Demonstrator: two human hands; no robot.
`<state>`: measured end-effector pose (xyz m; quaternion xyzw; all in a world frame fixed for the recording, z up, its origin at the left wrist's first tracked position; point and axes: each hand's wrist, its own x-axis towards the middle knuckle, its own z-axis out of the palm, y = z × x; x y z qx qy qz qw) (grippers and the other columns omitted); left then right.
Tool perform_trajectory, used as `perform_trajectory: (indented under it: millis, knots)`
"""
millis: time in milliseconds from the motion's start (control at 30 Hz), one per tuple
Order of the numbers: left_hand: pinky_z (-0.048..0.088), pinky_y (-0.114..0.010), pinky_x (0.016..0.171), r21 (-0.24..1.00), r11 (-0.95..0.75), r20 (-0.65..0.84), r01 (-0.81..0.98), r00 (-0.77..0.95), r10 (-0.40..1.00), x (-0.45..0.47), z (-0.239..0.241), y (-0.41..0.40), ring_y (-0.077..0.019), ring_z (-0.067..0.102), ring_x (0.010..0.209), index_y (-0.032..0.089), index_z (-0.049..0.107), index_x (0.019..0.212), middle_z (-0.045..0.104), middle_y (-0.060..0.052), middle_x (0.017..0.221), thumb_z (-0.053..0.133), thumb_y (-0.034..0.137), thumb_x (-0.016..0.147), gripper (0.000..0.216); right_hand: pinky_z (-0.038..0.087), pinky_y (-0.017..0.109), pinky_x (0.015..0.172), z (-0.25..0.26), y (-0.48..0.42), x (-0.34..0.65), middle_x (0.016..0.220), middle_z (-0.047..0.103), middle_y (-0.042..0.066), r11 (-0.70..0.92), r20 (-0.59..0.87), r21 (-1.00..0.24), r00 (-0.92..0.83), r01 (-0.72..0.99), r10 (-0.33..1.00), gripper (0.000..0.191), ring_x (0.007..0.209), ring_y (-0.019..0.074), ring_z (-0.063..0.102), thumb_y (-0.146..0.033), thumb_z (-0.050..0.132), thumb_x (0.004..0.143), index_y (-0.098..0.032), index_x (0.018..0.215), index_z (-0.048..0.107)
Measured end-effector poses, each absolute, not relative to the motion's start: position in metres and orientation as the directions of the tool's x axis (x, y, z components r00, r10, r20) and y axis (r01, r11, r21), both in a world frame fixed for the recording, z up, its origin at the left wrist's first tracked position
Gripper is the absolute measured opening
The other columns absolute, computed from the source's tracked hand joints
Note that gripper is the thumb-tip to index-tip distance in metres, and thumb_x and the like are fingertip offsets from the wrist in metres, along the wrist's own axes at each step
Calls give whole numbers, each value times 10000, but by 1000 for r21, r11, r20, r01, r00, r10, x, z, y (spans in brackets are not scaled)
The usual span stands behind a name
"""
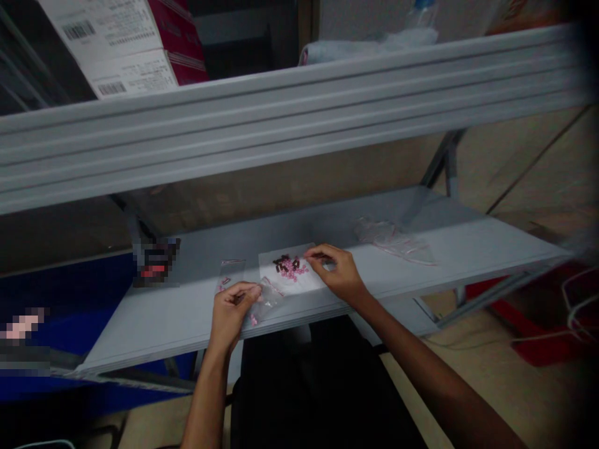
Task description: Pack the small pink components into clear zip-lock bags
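Note:
My left hand (233,307) is closed, pinching a small clear plastic bag (266,298) that holds a few pink pieces, at the front of the grey shelf (163,318). My right hand (337,269) reaches to a white sheet (291,280) just beyond it. A little heap of pink and dark small pieces (289,265) lies on that sheet. The right fingers are curled in a pinch at the heap's right edge; what they hold is too small to make out. Another flat clear bag (231,273) lies left of the sheet.
A pile of empty clear bags (394,241) lies further right on the shelf. A thick grey upper shelf rail (299,118) crosses the view above, with a labelled cardboard box (126,43) on it. Blue bins (60,312) stand to the left, a red object (538,324) on the floor at right.

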<state>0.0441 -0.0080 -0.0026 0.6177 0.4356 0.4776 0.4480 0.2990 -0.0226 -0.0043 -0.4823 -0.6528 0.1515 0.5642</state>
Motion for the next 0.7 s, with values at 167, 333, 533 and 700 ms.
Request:
perform_trajectory:
  millis: [167,333,533,700]
  knots:
    - [498,-259,622,986,-157,144,56,195,970,45,-3,-9,-185,677,699,183,766,886,755,-50,780,786,343,750,210,522,333,797,-24,-6,322,974,718,88,407,484,-618,-83,672,871,173,873,202,663,-170,622,861,-173,999,728]
    - [520,-271,761,980,-180,162,81,193,968,45,-2,-8,-193,701,836,182,755,957,770,-69,905,795,317,749,250,478,369,905,-36,0,315,987,711,92,364,443,-559,-103,744,891,132,965,227,644,-191,632,878,-178,965,730]
    - [528,-273,807,979,-193,172,72,230,958,46,-3,-7,-193,705,892,193,748,984,763,-71,971,788,300,760,253,501,332,826,-30,-1,315,950,732,74,374,459,-629,-63,681,886,201,847,201,668,-134,621,861,-171,1035,714]
    - [536,-306,832,976,-199,167,90,279,946,47,-2,-9,-217,715,921,193,742,1005,764,-80,994,777,299,768,262,508,303,752,-5,-22,298,921,728,41,484,555,-691,-36,536,831,211,791,174,657,-183,676,846,-202,1055,703]
